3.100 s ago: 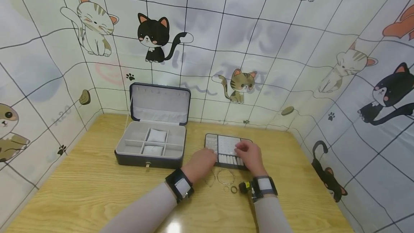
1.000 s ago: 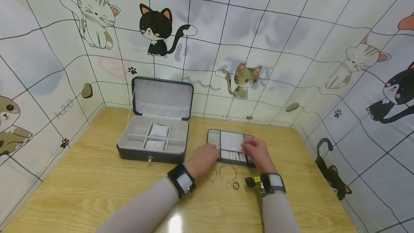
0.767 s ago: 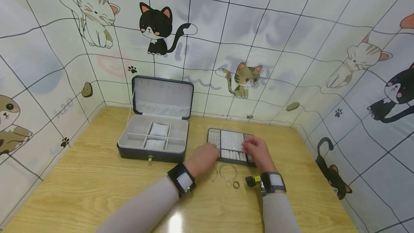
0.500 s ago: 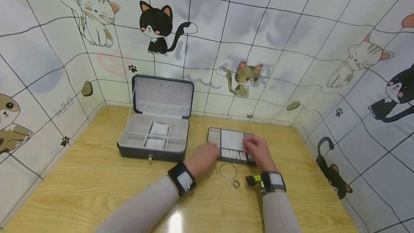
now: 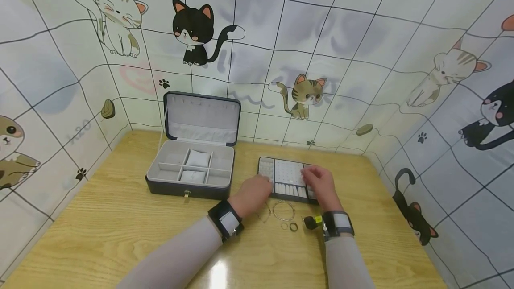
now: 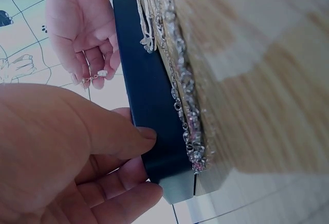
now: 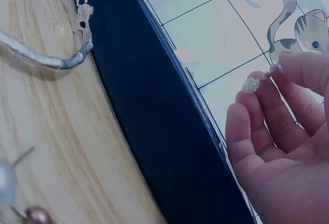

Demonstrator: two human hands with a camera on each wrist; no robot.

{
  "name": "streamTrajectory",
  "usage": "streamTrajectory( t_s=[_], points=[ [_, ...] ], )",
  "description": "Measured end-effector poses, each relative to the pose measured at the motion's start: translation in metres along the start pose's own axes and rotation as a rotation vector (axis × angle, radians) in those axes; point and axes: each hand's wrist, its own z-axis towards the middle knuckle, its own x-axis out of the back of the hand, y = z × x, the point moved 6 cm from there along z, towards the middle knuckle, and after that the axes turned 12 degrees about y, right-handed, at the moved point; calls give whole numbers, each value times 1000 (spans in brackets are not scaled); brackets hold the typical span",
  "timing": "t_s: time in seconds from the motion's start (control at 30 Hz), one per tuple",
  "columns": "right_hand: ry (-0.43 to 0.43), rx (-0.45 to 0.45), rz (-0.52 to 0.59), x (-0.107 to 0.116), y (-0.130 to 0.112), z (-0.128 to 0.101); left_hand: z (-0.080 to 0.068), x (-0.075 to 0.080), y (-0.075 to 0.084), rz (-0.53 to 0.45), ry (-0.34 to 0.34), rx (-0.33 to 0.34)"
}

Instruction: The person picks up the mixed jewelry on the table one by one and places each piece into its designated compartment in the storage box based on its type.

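My left hand [image 5: 250, 194] grips the front left corner of a dark-blue jewelry tray [image 5: 288, 171]; its thumb [image 6: 146, 137] lies on the tray's side in the left wrist view. Over the tray's right part is my right hand [image 5: 322, 185], pinching a dangling earring [image 7: 251, 85] with a white bead between thumb and index finger. The earring hangs clear of the hand in the left wrist view. On the tabletop in front of the tray lie a bangle [image 5: 284, 220], a dark ring [image 5: 293, 230] and a silvery chain [image 6: 187, 80].
A dark jewelry box [image 5: 184, 191] stands open at the left, its lid [image 5: 202, 117] upright; two white cushions [image 5: 198, 158] sit in its compartments. A thin pale ring [image 5: 284, 229] lies beside the dark one. Cat-print cloth walls [image 5: 257, 48] border the wooden table [image 5: 96, 222].
The right hand has shifted slightly right over the tray, still pinching the earring. The left hand stays at the tray's corner. The head view has tilted a little downward.
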Motion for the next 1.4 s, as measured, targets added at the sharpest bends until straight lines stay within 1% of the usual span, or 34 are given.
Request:
streamTrajectory(
  t_s=[0.1,0.3,0.37,0.5,0.7,0.83,0.97,1.1,1.23,1.33,1.4],
  points=[
    [8,-25,44,0,0,0,0,0,0,4,9,-6],
    [11,-101,217,-2,1,-1,1,4,1,16,17,-18],
    [19,-119,252,-2,3,0,1,4,1,18,18,-19],
    [30,-134,307,-3,4,1,0,4,1,15,21,-17],
    [13,-136,402,-5,1,1,0,3,0,5,16,-12],
    [19,-137,444,-4,0,1,1,4,0,-17,9,0],
    [39,-147,409,-2,1,2,1,4,-1,-39,3,6],
    [48,-139,268,1,4,3,1,3,-1,-40,8,1],
    [34,-125,121,4,7,4,1,3,-1,-35,15,-3],
    [13,-121,62,4,8,4,1,4,-1,-30,19,-6],
    [-1,-118,42,3,9,4,1,5,0,-23,22,-10]
  ],
)
